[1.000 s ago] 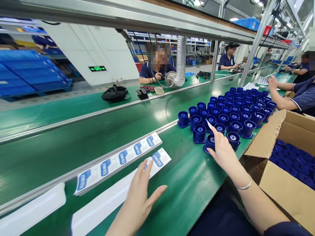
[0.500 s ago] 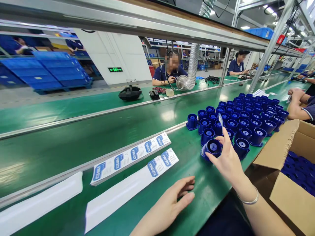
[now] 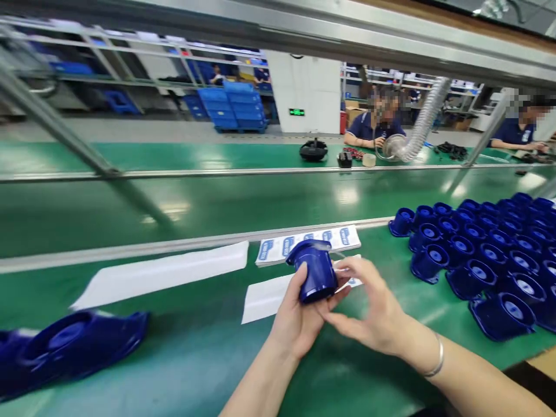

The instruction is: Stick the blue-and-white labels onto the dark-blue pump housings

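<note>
— Held where?
— In the left hand point(image 3: 295, 318), closed round the blue plastic part point(image 3: 315, 272), lifted above the green bench point(image 3: 195, 359), just in front of the label sheets point(image 3: 308, 243).
— Looking like?
— Deep glossy blue, a short tapered cup, wide rim up, tilted slightly. Something thin and pale at the rim, too blurred to tell.
— And the right hand point(image 3: 373, 310)?
— Half open, fingertips touching the part's lower side; silver bangle point(image 3: 436, 359) on the wrist.
— Nearby?
— Rows of matching blue parts point(image 3: 478, 249) standing to the right; another blurred blue piece point(image 3: 73, 341) lying far left.
</note>
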Motion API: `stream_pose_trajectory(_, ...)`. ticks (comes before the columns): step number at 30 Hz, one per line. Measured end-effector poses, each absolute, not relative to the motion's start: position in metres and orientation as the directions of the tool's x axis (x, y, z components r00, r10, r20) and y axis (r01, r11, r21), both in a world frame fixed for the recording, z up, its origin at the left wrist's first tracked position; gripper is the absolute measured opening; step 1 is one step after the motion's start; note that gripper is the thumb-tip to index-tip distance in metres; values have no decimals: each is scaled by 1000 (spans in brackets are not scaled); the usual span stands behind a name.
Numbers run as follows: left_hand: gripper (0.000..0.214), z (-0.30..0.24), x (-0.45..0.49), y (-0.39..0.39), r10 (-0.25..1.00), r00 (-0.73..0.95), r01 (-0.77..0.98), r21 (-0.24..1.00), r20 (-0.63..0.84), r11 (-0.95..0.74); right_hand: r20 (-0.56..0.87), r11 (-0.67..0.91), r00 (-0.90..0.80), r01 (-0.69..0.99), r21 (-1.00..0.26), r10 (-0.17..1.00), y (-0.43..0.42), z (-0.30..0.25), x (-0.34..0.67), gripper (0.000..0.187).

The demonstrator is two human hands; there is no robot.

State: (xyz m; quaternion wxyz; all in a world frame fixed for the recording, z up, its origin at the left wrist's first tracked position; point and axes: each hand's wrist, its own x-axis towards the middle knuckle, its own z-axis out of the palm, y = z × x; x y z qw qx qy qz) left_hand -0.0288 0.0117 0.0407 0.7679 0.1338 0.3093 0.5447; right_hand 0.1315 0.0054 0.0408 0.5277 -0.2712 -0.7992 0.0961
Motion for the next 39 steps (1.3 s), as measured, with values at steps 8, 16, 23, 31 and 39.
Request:
stream_pose_trajectory(8, 56, 12, -52, 20, 935, 215, -642, 681, -282, 353, 229, 212, -59, -213, -954, 972, 29, 31, 160, 12)
stream_pose_trajectory(16, 55, -13, -49, 14, 902, 283, -644, 632, -326, 430, -120, -163, -126, -422, -892, 985, 26, 14, 158, 43)
stream_pose_trajectory(23, 50, -3, -47, 11, 890, 313, -610, 648, -332, 456, -193, -249, -174, -408, -878, 966, 25, 14, 159, 30)
stream_pose_trajectory(31, 58, 8, -37, 7, 927, 184, -569, 734, -326, 371, -144, -233, -270, -335, -913, 952, 18, 21, 152, 33)
stream_pose_trajectory(39, 57, 8, -31, 4, 946, 155, -484, 813, -286, 325, -191, -278, -285, -308, -910, 939, 10, 15, 147, 36)
